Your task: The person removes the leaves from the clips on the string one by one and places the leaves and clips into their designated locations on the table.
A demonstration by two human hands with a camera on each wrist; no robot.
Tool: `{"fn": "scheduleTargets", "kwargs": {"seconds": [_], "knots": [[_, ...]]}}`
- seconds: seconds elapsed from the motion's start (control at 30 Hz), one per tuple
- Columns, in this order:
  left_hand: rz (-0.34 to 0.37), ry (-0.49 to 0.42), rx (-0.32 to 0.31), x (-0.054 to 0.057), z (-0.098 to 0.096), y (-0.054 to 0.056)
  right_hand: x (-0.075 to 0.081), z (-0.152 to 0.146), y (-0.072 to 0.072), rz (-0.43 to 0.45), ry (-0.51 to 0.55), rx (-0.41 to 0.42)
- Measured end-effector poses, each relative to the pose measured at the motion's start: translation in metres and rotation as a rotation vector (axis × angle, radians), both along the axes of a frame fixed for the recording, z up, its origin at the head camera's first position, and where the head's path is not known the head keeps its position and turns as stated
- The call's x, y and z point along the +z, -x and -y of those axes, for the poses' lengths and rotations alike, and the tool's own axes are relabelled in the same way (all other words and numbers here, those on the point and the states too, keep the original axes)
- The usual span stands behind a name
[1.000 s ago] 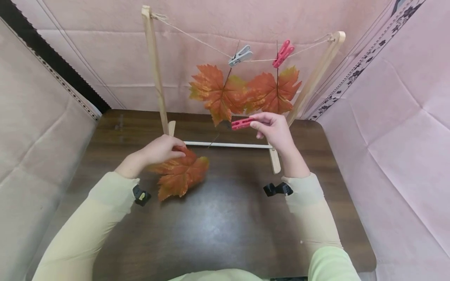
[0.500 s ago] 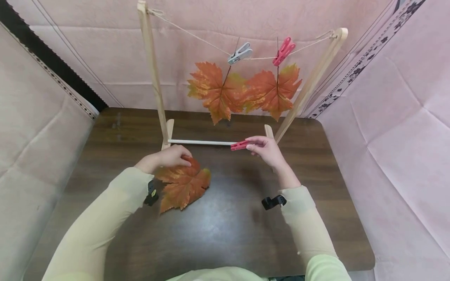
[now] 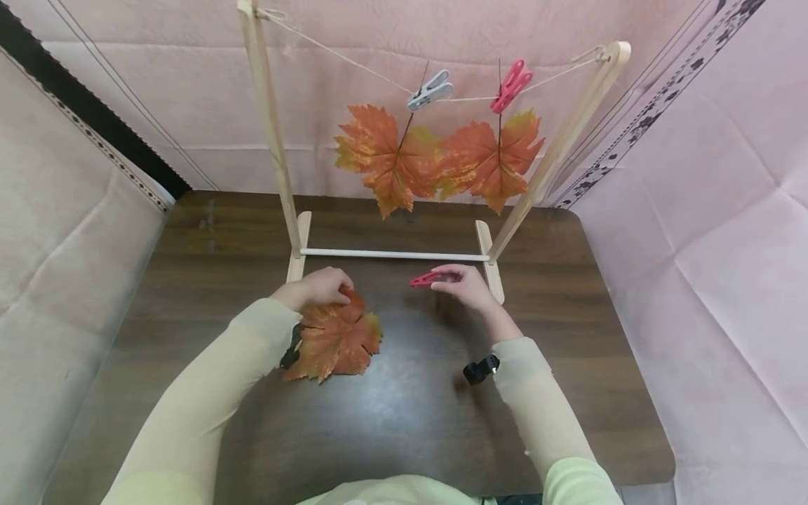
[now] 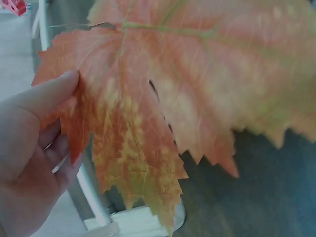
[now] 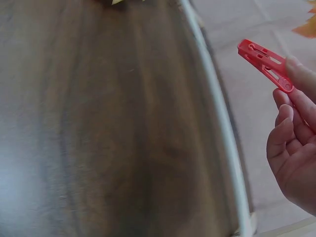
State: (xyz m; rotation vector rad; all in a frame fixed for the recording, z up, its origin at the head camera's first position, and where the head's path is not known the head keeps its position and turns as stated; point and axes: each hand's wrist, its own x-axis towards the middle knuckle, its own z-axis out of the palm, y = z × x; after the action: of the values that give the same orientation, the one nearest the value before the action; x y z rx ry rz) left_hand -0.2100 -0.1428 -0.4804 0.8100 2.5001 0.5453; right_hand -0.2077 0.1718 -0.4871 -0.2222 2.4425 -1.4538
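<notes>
While the left hand [image 3: 325, 286] pinches the leaf [image 3: 344, 340] by its edge and the right hand [image 3: 463, 285] nips one end of the clip [image 3: 423, 280], both with fingers barely parted, I'd leave the stem [image 4: 103, 24], near the left fingers, bare for a square bite.

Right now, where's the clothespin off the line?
The red clothespin is pinched in the right hand, just right of centre in the head view, appearing below the white rod and right of the held leaf.
</notes>
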Motion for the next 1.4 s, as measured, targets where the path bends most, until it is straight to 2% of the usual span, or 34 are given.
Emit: {"fn": "scheduleTargets", "kwargs": {"seconds": [0.1,0.23,0.27,0.47,0.5,0.7,0.93,1.2,1.4], "knots": [[-0.041,0.060,0.019,-0.007,-0.004,-0.001,-0.013,0.001,0.001,0.034,-0.015,-0.005],[-0.061,0.127,0.035,-0.011,-0.009,-0.005,-0.028,0.002,0.003,0.072,-0.020,-0.013],[-0.063,0.139,0.036,-0.012,-0.011,-0.006,-0.026,0.004,0.001,0.087,-0.021,-0.015],[-0.065,0.177,0.069,-0.020,-0.017,-0.009,-0.035,0.004,-0.001,0.123,-0.049,-0.018],[-0.064,0.180,0.078,-0.022,-0.017,-0.009,-0.041,0.003,0.000,0.120,-0.060,-0.019],[-0.061,0.194,0.124,-0.031,-0.012,-0.009,-0.045,0.002,-0.001,0.093,-0.182,0.004],[-0.079,0.167,0.153,-0.031,-0.009,-0.008,-0.048,0.001,0.001,0.093,-0.292,0.012],[-0.122,0.097,0.182,-0.028,-0.004,-0.008,-0.050,-0.001,0.002,0.090,-0.272,-0.005],[-0.118,0.037,0.215,-0.024,-0.001,-0.005,-0.048,-0.008,0.004,0.080,-0.236,-0.041]]}}
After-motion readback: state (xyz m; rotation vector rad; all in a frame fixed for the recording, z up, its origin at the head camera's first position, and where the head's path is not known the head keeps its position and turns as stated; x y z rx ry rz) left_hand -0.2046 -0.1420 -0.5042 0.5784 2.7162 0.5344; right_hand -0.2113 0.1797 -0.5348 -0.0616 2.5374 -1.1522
